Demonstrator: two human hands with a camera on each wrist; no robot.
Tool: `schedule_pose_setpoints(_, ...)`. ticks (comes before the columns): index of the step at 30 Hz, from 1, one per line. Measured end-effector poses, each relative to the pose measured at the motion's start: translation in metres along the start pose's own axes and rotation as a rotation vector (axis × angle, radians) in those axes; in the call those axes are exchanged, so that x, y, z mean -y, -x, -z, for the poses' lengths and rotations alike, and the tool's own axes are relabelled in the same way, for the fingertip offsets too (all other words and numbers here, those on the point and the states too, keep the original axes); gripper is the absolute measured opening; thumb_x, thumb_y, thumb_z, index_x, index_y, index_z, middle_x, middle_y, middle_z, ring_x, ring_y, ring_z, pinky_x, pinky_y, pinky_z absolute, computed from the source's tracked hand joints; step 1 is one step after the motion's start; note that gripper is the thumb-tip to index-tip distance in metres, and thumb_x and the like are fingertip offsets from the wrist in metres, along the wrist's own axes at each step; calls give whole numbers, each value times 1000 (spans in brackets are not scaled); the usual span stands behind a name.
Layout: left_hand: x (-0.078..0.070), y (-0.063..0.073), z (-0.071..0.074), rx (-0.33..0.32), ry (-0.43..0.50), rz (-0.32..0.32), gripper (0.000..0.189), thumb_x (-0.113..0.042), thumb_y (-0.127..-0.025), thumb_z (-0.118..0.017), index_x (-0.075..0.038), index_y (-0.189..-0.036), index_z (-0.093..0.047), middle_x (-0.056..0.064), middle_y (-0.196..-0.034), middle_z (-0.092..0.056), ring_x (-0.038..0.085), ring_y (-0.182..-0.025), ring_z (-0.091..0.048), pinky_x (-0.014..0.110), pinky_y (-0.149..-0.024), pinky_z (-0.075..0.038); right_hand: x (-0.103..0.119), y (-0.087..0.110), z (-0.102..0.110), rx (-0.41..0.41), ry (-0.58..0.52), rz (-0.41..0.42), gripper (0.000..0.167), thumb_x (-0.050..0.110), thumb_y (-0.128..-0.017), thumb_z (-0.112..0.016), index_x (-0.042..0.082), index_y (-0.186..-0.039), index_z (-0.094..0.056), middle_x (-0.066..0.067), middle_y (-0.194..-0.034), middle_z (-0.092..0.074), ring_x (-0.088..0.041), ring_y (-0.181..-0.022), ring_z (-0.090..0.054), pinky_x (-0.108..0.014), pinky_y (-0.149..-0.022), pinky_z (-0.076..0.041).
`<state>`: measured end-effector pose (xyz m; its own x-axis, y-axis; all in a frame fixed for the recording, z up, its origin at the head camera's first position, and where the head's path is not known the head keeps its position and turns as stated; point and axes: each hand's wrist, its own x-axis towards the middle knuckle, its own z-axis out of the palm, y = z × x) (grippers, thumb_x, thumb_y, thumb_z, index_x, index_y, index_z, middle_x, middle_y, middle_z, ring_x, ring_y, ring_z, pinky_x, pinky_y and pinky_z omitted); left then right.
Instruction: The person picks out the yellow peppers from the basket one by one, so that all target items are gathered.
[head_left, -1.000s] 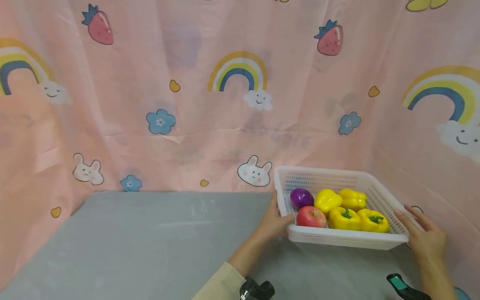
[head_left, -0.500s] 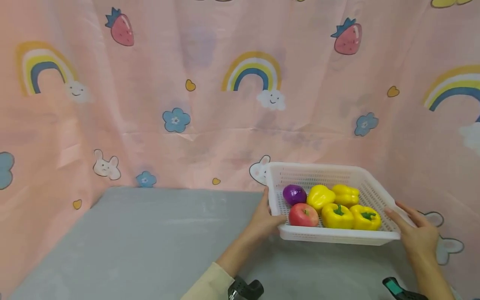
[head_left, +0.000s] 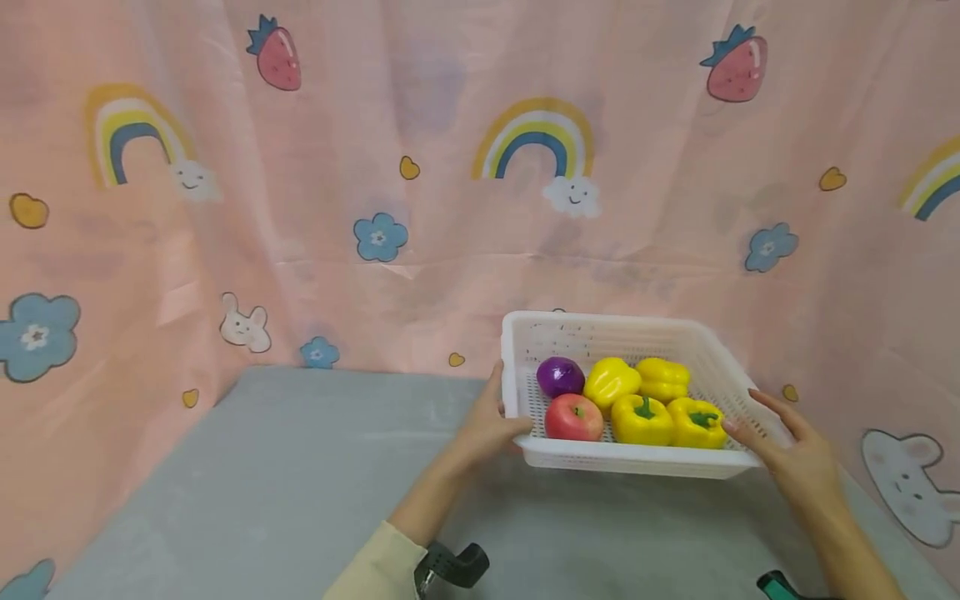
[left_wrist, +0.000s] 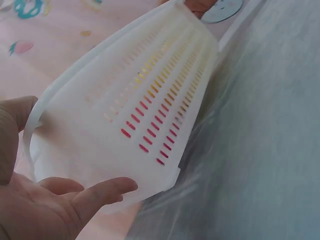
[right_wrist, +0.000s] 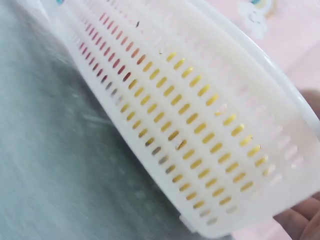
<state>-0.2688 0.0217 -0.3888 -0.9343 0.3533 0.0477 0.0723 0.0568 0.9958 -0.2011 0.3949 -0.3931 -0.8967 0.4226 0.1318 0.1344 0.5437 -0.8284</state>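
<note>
A white perforated plastic basket [head_left: 630, 457] is held up over the grey table between both hands. Inside lie a purple round vegetable [head_left: 560, 377], a red apple [head_left: 573, 417] and several yellow bell peppers [head_left: 642, 420]. My left hand [head_left: 483, 421] grips the basket's left end, thumb on the rim; in the left wrist view its fingers [left_wrist: 105, 192] reach under the basket. At the opposite end my right hand [head_left: 798, 454] grips the right side with its thumb over the rim. Its fingers [right_wrist: 300, 220] show at the basket's end in the right wrist view.
The grey table [head_left: 300, 492] spreads below and to the left of the basket. Behind it hangs a pink curtain [head_left: 450, 292] printed with rainbows and rabbits, which also closes in both sides. Dark wrist straps [head_left: 450, 567] show at the lower edge.
Both hands have carried the basket leftward, and its contents have stayed in place inside. The head view has turned a little to the right.
</note>
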Motion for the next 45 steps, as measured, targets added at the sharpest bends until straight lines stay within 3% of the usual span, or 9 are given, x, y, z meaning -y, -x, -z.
schedule_pose_setpoints(3, 2, 1, 17, -2, 3, 6, 106, -3, -79, -66, -25, -164, -8, 32, -139, -55, 42, -110, -67, 47, -74, -64, -1, 5, -7, 67, 39, 67, 83, 46, -95, -66, 30, -162, -20, -29, -164, -25, -38, -132, -40, -56, -101, -40)
schedule_pose_setpoints(5, 5, 3, 28, -4, 9, 7, 105, -2, -79, -65, -25, -164, -8, 34, -139, -54, 44, -111, -66, 48, -75, -64, -2, 8, -12, 86, 46, 115, 83, 42, -96, -67, 34, -162, -18, -27, -161, -31, -18, -117, -43, -33, -90, -37)
schedule_pose_setpoints(11, 18, 12, 59, 10, 79, 26, 103, 1, -80, -60, -20, -164, -6, 38, -138, -52, 37, -106, -65, 52, -75, -63, 0, 17, -26, 132, -44, 277, 81, 19, -95, -70, 28, -162, -24, 19, -142, -44, 14, -98, -45, -3, -77, -41)
schedule_pose_setpoints(13, 18, 17, 69, 5, 73, 35, 103, 1, -79, -60, -19, -164, -7, 38, -138, -51, 34, -104, -66, 51, -75, -63, 4, 20, -30, 166, -73, 310, 82, 15, -95, -70, 26, -162, -23, 19, -150, -41, 16, -103, -46, -1, -79, -44)
schedule_pose_setpoints(17, 15, 25, 90, -15, 44, 38, 102, -1, -79, -59, -20, -164, -8, 37, -140, -51, 36, -106, -64, 48, -77, -64, 18, 24, -40, 246, -140, 341, 85, 9, -95, -69, 23, -163, -20, -3, -168, -27, 20, -114, -42, -2, -83, -48)
schedule_pose_setpoints(25, 13, 35, 132, -1, -44, 22, 97, -4, -86, -61, -26, -164, -7, 30, -149, -47, 40, -113, -62, 45, -85, -62, 43, 30, -64, 355, -227, 289, 89, 10, -91, -74, 13, -162, -20, -25, -166, -20, 19, -107, -53, -13, -81, -57)
schedule_pose_setpoints(36, 23, 47, 172, 34, -10, 40, 98, 0, -85, -55, -24, -164, -4, 35, -148, -45, 32, -106, -64, 33, -78, -60, 54, 32, -89, 446, -227, 298, 90, 14, -86, -80, 11, -160, -28, -25, -162, -31, -6, -116, -67, -26, -83, -62)
schedule_pose_setpoints(43, 30, 43, 181, 50, -42, 47, 97, -6, -84, -56, -32, -164, -6, 25, -159, -35, 37, -114, -62, 40, -82, -61, 53, 21, -98, 376, -211, 332, 67, 19, -101, -61, 8, -159, -29, -25, -160, -37, 19, -106, -56, -12, -83, -53)
schedule_pose_setpoints(45, 31, 42, 183, 46, -57, 55, 97, -6, -85, -57, -34, -163, -6, 22, -162, -31, 39, -120, -59, 42, -86, -61, 56, 13, -102, 357, -186, 317, 65, 25, -103, -58, 10, -159, -30, -19, -163, -33, 15, -112, -57, -13, -88, -52)
